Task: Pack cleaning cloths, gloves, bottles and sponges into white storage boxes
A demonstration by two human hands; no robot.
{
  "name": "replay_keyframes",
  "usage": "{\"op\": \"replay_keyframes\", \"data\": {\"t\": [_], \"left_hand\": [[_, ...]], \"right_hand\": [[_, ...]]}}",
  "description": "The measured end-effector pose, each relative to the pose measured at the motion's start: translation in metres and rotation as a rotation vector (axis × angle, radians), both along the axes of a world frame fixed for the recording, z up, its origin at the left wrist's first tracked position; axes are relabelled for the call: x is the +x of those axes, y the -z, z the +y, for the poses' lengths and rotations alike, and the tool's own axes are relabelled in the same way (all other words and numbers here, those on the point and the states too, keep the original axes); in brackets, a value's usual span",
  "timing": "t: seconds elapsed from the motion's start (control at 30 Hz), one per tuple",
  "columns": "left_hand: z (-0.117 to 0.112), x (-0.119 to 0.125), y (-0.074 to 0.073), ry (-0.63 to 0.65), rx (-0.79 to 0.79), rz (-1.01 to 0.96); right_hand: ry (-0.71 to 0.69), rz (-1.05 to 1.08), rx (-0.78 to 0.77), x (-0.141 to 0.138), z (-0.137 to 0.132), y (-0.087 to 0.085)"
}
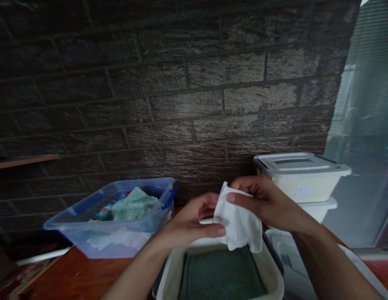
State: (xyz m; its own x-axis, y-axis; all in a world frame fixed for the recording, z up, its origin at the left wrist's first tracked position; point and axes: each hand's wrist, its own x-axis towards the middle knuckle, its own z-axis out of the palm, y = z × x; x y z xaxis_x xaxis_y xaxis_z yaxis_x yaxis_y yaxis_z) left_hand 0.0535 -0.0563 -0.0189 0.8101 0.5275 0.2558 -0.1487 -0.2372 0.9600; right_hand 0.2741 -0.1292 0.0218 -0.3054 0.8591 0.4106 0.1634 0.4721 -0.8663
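Observation:
A small white cloth [239,223] hangs between my two hands, above a cream storage box. My left hand [197,216] pinches its left edge, thumb in front. My right hand [256,200] grips its upper right part, with the thumb on the near side and the fingers partly hidden behind. Below, a dark green textured cloth [223,275] lies flat inside the cream box [169,279]. The lower end of the white cloth reaches down over the far part of this box.
Left stands a clear plastic bin [119,246] with blue handles, holding a pale green cloth [136,204] and other items. Lidded cream boxes [306,179] are stacked at right. A white lid [284,250] lies beside my right arm. Behind is a brick wall [169,96]; the table [97,275] is wooden.

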Motion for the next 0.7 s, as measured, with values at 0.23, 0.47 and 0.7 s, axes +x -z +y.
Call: {"op": "replay_keyframes", "data": {"t": [0.23, 0.47, 0.7], "left_hand": [[-0.010, 0.001, -0.006, -0.091, 0.043, 0.057], [-0.001, -0.012, -0.013, -0.385, -0.070, -0.151], [0.000, -0.020, -0.029, -0.587, -0.065, -0.369]], "right_hand": [[-0.008, -0.115, 0.027, -0.017, 0.008, 0.015], [-0.120, 0.123, -0.102, -0.014, 0.023, 0.023], [-0.170, 0.070, -0.209, -0.030, 0.040, 0.046]]}}
